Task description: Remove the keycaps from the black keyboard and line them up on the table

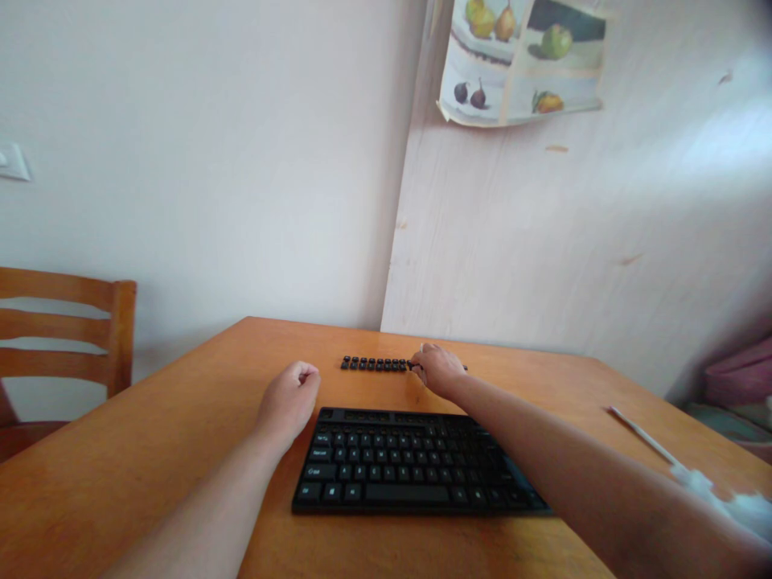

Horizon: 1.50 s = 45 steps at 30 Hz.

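A black keyboard (392,474) lies on the wooden table before me, its right end covered by my right forearm. Behind it, small black keycaps (375,364) stand in two neat rows. My right hand (439,370) reaches over the keyboard to the right part of these rows, fingertips pinched at a keycap (412,366); the hand hides some of the caps. My left hand (293,400) is curled into a fist beside the keyboard's upper left corner, and its inside is hidden. One upper row of the keyboard looks lower than the lettered rows.
A thin pale stick (642,434) with white fluffy material (703,486) lies on the table (150,450) at right. A wooden chair (66,330) stands at left. Behind the table rises a pale wall (241,161), with fruit paintings (524,64) hung on a board.
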Motion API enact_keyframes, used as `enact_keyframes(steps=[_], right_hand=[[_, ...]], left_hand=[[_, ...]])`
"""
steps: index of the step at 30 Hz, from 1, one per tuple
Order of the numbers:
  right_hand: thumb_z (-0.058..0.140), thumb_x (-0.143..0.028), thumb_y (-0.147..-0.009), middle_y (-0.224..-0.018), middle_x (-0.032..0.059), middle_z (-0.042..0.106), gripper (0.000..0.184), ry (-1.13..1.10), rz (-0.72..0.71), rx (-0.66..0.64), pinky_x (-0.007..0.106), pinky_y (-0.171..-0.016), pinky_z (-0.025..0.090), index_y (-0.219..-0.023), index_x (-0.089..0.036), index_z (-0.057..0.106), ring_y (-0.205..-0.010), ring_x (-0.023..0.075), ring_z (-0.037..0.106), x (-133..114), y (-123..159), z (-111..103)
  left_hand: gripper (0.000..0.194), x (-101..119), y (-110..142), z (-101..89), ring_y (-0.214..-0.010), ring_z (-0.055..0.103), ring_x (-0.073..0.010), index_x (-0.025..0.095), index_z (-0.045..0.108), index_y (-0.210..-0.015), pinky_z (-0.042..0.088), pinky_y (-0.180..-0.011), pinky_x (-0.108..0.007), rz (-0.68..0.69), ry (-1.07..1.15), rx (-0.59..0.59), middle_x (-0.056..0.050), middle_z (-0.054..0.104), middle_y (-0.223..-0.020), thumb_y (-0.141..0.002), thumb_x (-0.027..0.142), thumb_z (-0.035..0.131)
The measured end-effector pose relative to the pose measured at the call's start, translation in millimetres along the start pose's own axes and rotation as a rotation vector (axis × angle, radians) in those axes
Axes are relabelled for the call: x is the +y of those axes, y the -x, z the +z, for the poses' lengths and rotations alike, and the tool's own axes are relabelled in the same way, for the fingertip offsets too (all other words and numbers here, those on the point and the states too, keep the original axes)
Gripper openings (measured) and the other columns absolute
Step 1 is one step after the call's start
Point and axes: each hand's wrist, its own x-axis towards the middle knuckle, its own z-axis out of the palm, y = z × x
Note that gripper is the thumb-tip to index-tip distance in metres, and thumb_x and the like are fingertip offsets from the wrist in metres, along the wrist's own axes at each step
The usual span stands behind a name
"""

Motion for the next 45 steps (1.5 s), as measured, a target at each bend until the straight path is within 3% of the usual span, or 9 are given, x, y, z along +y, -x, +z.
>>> enact_keyframes(steps=[45], right_hand=[[0.046, -0.030, -0.094, -0.105, 0.0119, 0.061, 0.028, -0.005, -0.001, 0.009, 0.032, -0.077, 0.044, -0.104, -0.023, 0.071, -0.102, 0.0245, 0.057, -5.5, 1.2, 1.7]], left_hand=[[0.024, 7.5, 3.5, -2.8, -0.079, 0.063, -0.0215, 0.022, 0.065, -0.085, 0.043, -0.069, -0.028, -0.003, -0.027, -0.003, -0.004, 0.071, -0.083, -0.081, 0.040, 0.049]])
